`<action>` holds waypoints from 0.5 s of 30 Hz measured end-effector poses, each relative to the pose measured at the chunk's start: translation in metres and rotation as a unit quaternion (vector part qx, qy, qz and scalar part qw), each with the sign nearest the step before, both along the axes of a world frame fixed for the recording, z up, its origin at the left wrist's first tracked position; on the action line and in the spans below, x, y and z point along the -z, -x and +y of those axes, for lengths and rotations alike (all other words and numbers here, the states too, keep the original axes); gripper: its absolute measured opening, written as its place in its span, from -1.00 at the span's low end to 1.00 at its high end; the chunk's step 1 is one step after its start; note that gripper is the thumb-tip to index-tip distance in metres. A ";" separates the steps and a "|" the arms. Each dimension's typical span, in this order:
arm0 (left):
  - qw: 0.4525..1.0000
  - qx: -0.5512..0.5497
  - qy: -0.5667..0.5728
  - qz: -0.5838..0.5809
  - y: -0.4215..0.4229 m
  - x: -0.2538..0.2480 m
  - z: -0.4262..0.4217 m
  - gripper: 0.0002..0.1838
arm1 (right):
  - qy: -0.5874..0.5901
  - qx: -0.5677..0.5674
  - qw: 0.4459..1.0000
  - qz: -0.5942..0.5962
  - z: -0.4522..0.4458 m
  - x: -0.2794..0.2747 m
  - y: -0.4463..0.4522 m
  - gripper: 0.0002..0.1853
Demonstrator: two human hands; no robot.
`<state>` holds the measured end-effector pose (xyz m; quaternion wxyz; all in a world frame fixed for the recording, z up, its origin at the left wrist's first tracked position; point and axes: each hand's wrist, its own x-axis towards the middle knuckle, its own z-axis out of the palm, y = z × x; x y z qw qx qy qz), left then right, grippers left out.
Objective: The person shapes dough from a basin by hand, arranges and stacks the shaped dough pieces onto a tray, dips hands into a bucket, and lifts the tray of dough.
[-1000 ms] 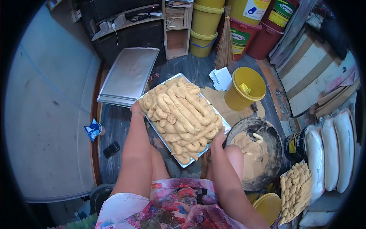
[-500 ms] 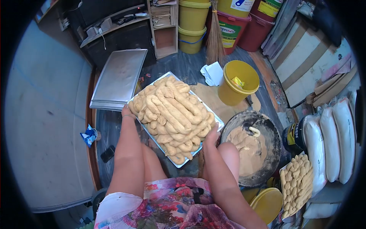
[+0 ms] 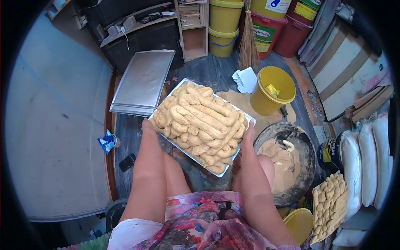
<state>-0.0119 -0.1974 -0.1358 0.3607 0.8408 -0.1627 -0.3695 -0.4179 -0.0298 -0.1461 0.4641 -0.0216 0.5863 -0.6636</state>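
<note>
A rectangular metal tray (image 3: 230,164) is held out over my knees, piled high with thick, looped ropes of pale dough (image 3: 202,118). My left hand (image 3: 146,126) grips its left corner, next to a stack of flat metal trays (image 3: 143,79). Closed on the right corner is my right hand (image 3: 250,130), its fingers partly hidden under the rim. To the right of that hand sits a wide black basin (image 3: 307,166) with light brown powder in it and one curved dough piece (image 3: 288,145) on top.
A yellow bucket (image 3: 266,102) stands beyond the basin beside white paper (image 3: 245,80). Another tray of dough pieces (image 3: 331,206) is at lower right, near white sacks (image 3: 366,162). A broom (image 3: 248,46) leans against stacked buckets. A phone (image 3: 127,162) lies on the floor at left.
The camera view has shifted, so the surroundings appear farther right. The loaded tray has turned slightly anticlockwise, its right corner rising in view. Both hands keep their hold.
</note>
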 end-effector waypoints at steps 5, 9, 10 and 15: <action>0.959 0.128 -0.006 -0.251 0.014 -0.019 0.001 -0.30 | 0.134 0.027 0.991 0.015 0.004 0.046 0.008 -0.39; 0.967 0.220 0.059 -0.114 -0.030 0.041 -0.036 -0.23 | 0.059 -0.002 0.997 0.040 0.023 0.055 -0.002 -0.45; 0.967 0.226 0.060 -0.100 -0.035 0.052 -0.042 -0.23 | 0.014 -0.004 0.998 0.061 0.027 0.031 -0.016 -0.46; 0.942 0.284 0.028 -0.174 -0.024 0.033 -0.030 -0.18 | 0.044 -0.042 0.992 0.110 0.029 0.028 -0.020 -0.40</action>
